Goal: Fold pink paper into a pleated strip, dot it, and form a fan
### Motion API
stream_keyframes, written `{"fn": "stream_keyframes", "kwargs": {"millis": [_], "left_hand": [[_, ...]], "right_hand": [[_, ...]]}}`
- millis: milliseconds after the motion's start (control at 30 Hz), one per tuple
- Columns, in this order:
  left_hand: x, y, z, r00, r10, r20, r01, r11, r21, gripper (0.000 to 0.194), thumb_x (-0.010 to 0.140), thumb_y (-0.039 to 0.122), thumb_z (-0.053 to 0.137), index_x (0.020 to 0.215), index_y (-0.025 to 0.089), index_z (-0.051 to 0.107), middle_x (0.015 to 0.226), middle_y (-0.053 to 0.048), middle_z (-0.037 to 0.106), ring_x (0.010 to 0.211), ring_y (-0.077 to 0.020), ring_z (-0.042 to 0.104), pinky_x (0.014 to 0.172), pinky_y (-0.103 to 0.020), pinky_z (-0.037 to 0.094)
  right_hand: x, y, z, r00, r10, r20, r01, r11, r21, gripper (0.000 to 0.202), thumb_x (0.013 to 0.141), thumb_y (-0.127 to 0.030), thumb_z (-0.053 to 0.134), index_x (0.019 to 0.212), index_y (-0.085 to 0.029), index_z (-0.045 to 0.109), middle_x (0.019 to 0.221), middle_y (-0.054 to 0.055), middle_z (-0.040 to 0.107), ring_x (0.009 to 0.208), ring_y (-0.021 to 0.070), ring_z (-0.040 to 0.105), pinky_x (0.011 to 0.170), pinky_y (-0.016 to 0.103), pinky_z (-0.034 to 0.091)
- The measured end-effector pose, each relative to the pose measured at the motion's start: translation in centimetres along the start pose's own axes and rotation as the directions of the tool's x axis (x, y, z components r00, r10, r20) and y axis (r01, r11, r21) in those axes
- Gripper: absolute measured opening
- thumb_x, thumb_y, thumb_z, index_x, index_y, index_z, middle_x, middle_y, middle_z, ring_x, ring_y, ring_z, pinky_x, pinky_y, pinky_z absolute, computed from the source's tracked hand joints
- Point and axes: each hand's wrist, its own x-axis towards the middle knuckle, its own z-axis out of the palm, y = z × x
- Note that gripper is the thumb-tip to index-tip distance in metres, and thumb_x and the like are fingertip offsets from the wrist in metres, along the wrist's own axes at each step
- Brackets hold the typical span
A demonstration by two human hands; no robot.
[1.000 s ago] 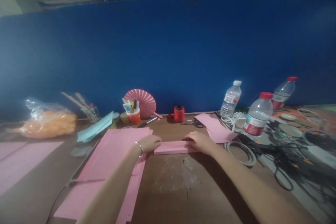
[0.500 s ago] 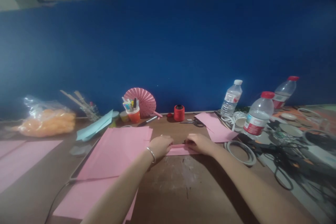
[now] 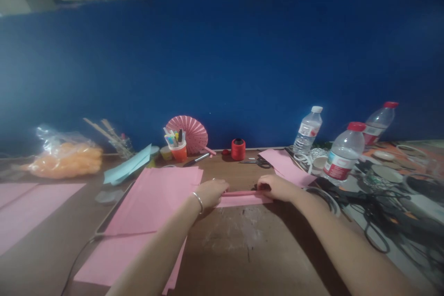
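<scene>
A narrow folded strip of pink paper point(image 3: 244, 199) lies on the brown table between my hands. At its left end, my left hand point(image 3: 212, 193), with a silver bangle at the wrist, has its fingers closed on the paper. My right hand point(image 3: 277, 188) pinches the strip near its right end, fingers bent and thumb tucked underneath. Beside my left forearm are large pink sheets point(image 3: 156, 194). Beyond the strip stands a red spool of thread point(image 3: 238, 150), with black scissors point(image 3: 258, 162) lying to its right.
At the back are a pink pleated fan point(image 3: 192, 132) and a cup of pens point(image 3: 178, 151). Bottles point(image 3: 342, 157), cables point(image 3: 378, 217) and a pink sheet point(image 3: 287, 169) are on the right. A bag of orange material point(image 3: 65, 159) and blue paper point(image 3: 128, 166) lie left.
My right hand has slid to the right along the pink strip, so more of it shows between my hands. My left hand stays at the left end. The view has shifted slightly.
</scene>
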Motion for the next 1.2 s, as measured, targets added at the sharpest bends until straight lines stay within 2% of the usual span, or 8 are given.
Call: {"fn": "stream_keyframes", "kwargs": {"millis": [100,167,300,533,700,867,1067,1200], "left_hand": [[-0.2,0.1,-0.2,1.000,0.011,0.010,-0.011,1.000,0.005,0.025,0.072,0.008,0.044,0.093,0.021,0.051,0.093,-0.003,0.057,0.087,-0.0178,0.054,0.076,-0.027,0.040],[-0.3,0.4,-0.5,1.000,0.030,0.005,-0.030,1.000,0.009,0.023,0.076,0.011,0.044,0.095,0.022,0.049,0.096,-0.003,0.055,0.088,-0.0176,0.053,0.076,-0.028,0.040],[-0.5,1.3,-0.9,0.996,0.090,-0.016,-0.088,0.993,0.075,0.022,0.079,0.017,0.044,0.099,0.025,0.047,0.099,-0.003,0.051,0.090,-0.0186,0.051,0.072,-0.028,0.041],[-0.3,2.2,-0.9,0.989,0.146,-0.010,-0.144,0.982,0.119,0.015,0.079,0.023,0.045,0.093,0.022,0.051,0.093,-0.005,0.054,0.088,-0.0209,0.052,0.071,-0.030,0.042],[0.9,2.7,-0.1,0.999,0.048,0.002,-0.048,0.997,0.066,0.015,0.079,0.016,0.043,0.085,0.018,0.057,0.085,-0.007,0.059,0.083,-0.0210,0.055,0.073,-0.031,0.042],[0.8,1.6,-0.4,0.999,-0.044,0.031,0.042,0.998,0.053,0.016,0.074,0.014,0.047,0.076,0.016,0.063,0.080,-0.010,0.062,0.078,-0.0227,0.058,0.067,-0.031,0.043],[-0.2,-1.3,-1.6,0.987,-0.100,0.123,0.099,0.995,0.016,0.008,0.062,0.015,0.059,0.063,0.020,0.066,0.072,-0.004,0.064,0.072,-0.0178,0.059,0.062,-0.024,0.042],[-0.4,-2.3,-1.6,0.980,-0.122,0.154,0.123,0.992,0.009,0.006,0.059,0.016,0.061,0.061,0.020,0.065,0.071,-0.003,0.064,0.069,-0.0171,0.058,0.059,-0.024,0.041]], "right_hand": [[-0.3,0.1,-0.3,1.000,0.018,-0.006,-0.018,1.000,0.006,0.009,0.071,-0.026,0.057,0.073,-0.018,0.060,0.071,0.001,0.059,0.063,0.0143,0.052,0.057,0.023,0.037],[-0.3,-0.2,-0.4,1.000,0.002,-0.005,-0.002,1.000,-0.009,0.007,0.068,-0.018,0.057,0.075,-0.018,0.059,0.071,0.000,0.058,0.063,0.0135,0.051,0.056,0.022,0.036],[0.0,-1.6,0.1,0.996,-0.087,0.023,0.089,0.993,-0.082,0.027,0.061,-0.004,0.051,0.081,-0.020,0.059,0.077,0.000,0.058,0.070,0.0142,0.052,0.061,0.022,0.036],[0.9,-4.5,1.6,0.989,-0.151,-0.009,0.147,0.974,-0.170,0.014,0.075,-0.019,0.052,0.084,-0.019,0.063,0.085,0.005,0.059,0.082,0.0176,0.053,0.070,0.025,0.037],[1.5,-5.3,2.8,0.982,-0.166,-0.087,0.154,0.980,-0.130,0.019,0.082,-0.026,0.049,0.089,-0.023,0.065,0.085,0.004,0.061,0.084,0.0171,0.053,0.073,0.025,0.036],[2.0,-3.7,2.8,0.994,-0.088,-0.069,0.085,0.995,-0.045,0.012,0.074,-0.024,0.058,0.074,-0.021,0.069,0.078,0.003,0.062,0.077,0.0166,0.053,0.069,0.024,0.036],[0.8,-0.2,0.9,1.000,-0.014,-0.026,0.014,1.000,0.022,0.010,0.065,-0.027,0.066,0.061,-0.017,0.066,0.070,0.001,0.059,0.069,0.0144,0.054,0.062,0.022,0.038],[-0.1,1.5,-0.2,0.999,0.022,0.033,-0.023,0.999,0.040,0.011,0.061,-0.028,0.068,0.059,-0.017,0.065,0.066,0.000,0.058,0.064,0.0130,0.054,0.060,0.021,0.039]]}}
